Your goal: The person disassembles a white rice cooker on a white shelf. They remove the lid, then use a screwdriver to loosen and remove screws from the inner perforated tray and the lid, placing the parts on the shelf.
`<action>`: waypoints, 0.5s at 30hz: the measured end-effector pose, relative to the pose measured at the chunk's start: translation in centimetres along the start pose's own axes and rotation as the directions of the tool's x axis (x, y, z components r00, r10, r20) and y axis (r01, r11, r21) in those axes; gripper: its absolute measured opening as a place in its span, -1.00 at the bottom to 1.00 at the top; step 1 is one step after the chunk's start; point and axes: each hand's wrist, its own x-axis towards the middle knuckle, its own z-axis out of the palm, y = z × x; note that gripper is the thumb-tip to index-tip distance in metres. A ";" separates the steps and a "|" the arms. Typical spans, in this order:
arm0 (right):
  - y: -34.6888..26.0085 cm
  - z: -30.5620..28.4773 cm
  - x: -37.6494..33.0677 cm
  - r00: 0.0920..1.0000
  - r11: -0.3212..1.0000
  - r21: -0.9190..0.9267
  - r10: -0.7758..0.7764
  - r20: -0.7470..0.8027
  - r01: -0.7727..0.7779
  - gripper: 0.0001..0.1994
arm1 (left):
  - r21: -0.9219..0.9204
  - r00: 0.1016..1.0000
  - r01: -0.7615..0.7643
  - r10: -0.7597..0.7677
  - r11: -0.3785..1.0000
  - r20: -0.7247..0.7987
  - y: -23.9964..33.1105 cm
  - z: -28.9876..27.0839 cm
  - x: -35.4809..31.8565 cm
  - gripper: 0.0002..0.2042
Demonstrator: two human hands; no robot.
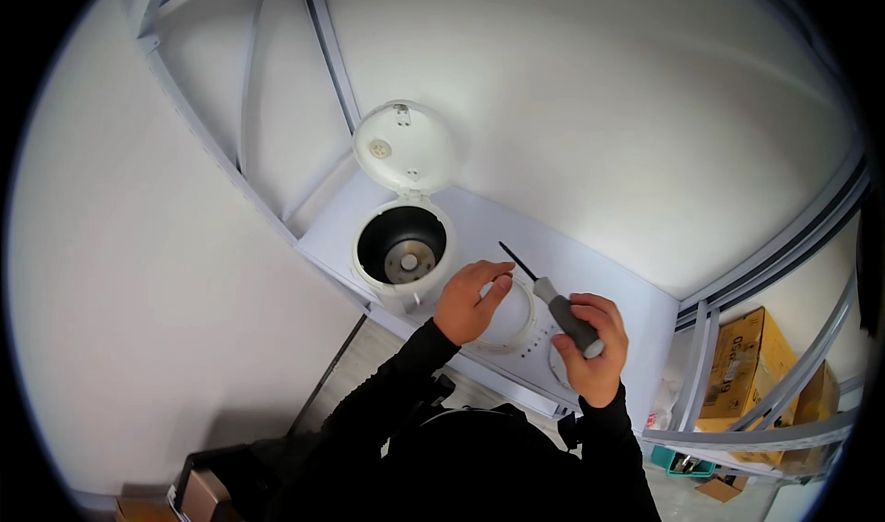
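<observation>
My right hand point(599, 347) is wrapped round the grey handle of a screwdriver point(567, 316). Its dark shaft slants up and to the left, the tip in the air. My left hand point(472, 301) is closed in a pinch just below the shaft; whatever lies between its fingertips is too small to make out. Under the hands a white ring point(525, 335) lies on the white table point(608, 287), partly covered by my left hand. Left of it stands a white rice cooker point(403, 296), its lid point(419, 148) raised and its dark inside showing a round metal heating plate point(410, 261).
Several small dark screws point(536, 341) lie in rows between the ring and a round white part point(556, 365) half hidden by my right hand. Metal frame posts point(696, 365) border the table. Beyond its right end are cardboard boxes point(747, 365) and a teal bin point(682, 462).
</observation>
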 end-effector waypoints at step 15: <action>-2.5 22.8 5.2 0.955 0.931 -0.262 0.284 0.088 -0.253 -0.48 | -0.434 0.938 0.342 -0.278 0.834 0.205 -11.5 -14.8 5.9 -0.58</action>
